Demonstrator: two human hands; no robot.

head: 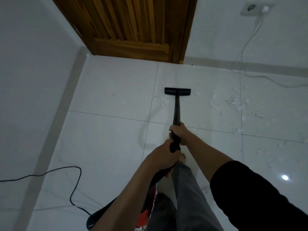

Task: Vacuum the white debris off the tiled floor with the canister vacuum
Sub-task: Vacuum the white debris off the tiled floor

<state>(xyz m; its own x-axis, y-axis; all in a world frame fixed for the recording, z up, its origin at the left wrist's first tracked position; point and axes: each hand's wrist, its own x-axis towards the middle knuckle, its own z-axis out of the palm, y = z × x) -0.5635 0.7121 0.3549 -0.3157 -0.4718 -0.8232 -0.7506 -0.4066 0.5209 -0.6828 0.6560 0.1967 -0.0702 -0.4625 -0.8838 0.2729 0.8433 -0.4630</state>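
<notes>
A black vacuum wand [176,110] runs away from me to a flat black floor nozzle [177,91] resting on the white tiled floor [106,130]. My right hand [179,133] grips the wand higher up. My left hand [164,155] grips its lower handle end, where the ribbed hose [160,176] begins. The canister [145,215], black and red, sits by my legs and is mostly hidden behind my left arm. White debris [235,104] is scattered on the tiles right of the nozzle, with a few bits [165,101] just left of the wand.
A wooden door [133,27] stands closed straight ahead. A black power cord [66,177] loops over the floor at left. A white cable [246,47] hangs from a wall socket [257,8] at right and trails along the floor. My foot [182,158] is under the handle.
</notes>
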